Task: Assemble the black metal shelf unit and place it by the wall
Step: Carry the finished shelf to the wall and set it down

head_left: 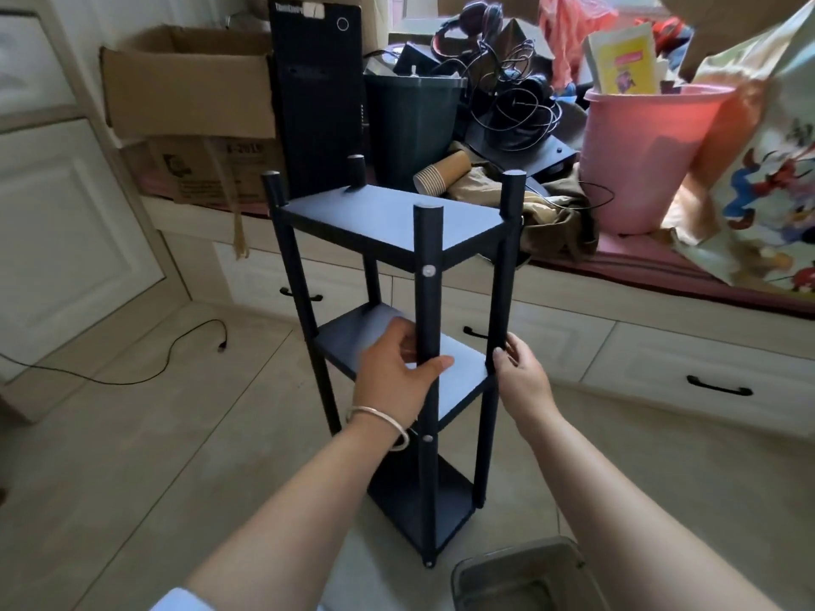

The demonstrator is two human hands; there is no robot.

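left hand (399, 368) grip: curled round near front post | right hand (520, 372) grip: pinching right post | black metal three-tier shelf unit (397, 227): upright on tiled floor (132, 456), long axis vertical, between both hands | cluttered window seat (639, 275) wall beyond

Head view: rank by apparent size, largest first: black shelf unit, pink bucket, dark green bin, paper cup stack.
1. black shelf unit, nearest the camera, which inflates it
2. pink bucket
3. dark green bin, close to the bucket and partly hidden, so unsure
4. paper cup stack
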